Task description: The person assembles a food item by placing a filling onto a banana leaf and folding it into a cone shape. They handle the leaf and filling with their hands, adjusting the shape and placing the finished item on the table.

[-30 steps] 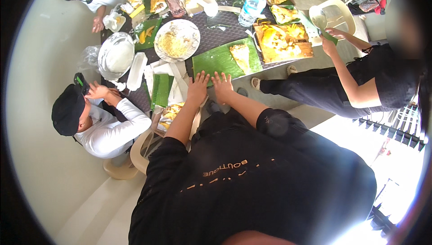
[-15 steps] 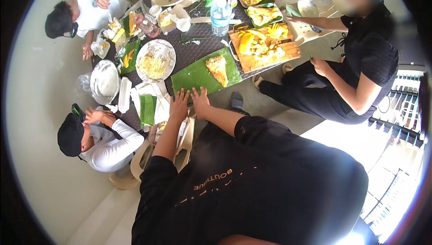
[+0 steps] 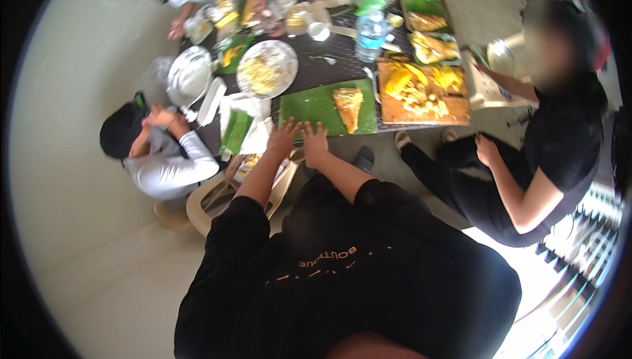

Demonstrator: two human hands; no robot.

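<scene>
A long green banana leaf (image 3: 309, 103) lies across the table's near edge. On its right part rests a wedge-shaped, browned piece of food (image 3: 349, 107), likely fish, with pale bits on top. My left hand (image 3: 284, 137) lies with fingers spread on the leaf's near left edge. Beside it, a small gap away, my right hand (image 3: 315, 141) also rests flat with fingers apart. Neither hand touches the food.
A wooden board (image 3: 421, 114) with chopped yellow pieces adjoins the leaf's right end. Beyond the leaf stand a plate of yellow shreds (image 3: 266, 72) and a water bottle (image 3: 370, 36). Folded leaf strips (image 3: 236, 132) lie at left. People sit left and right; another is at the far left.
The whole view has swung, so the table sits further right and higher. My hands stay spread at the leaf's near edge, and the food stays on the leaf.
</scene>
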